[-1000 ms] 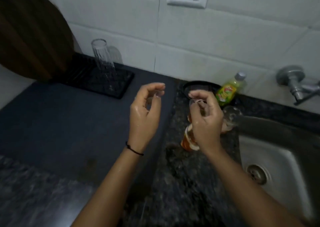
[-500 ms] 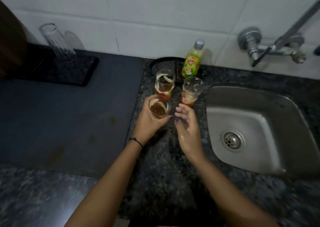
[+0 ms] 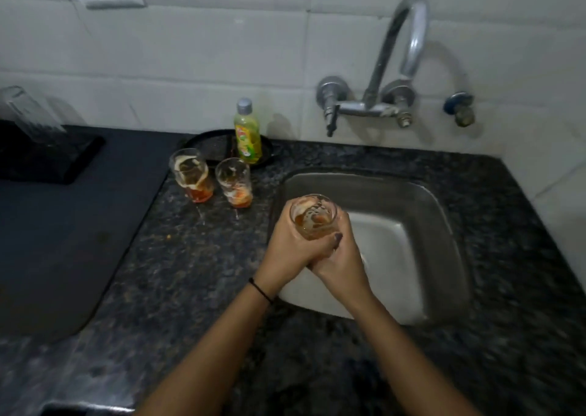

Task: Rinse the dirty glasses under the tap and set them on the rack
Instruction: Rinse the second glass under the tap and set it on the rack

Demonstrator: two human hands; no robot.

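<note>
Three dirty glasses are in view, each streaked with orange residue. One, the held glass (image 3: 312, 220), is upright over the left part of the single steel sink (image 3: 412, 212). Two hands clasp it. The left hand (image 3: 287, 249) curls round its left side and the right hand (image 3: 344, 258) round its right side, their fingers overlapping beneath it. It sits forward and left of the spout of the one curved tap (image 3: 398, 66) on the tiled wall.

The other two stand just beside each other on the granite counter (image 3: 190, 273), left of the sink: the left counter glass (image 3: 192, 179) and the right counter glass (image 3: 235, 183). Behind them one green dish-soap bottle (image 3: 248, 133) stands on a round black plate (image 3: 203, 141).

A fourth, clear glass (image 3: 28, 114) stands on the black rack (image 3: 63, 161) at far left, well apart from the others.
</note>
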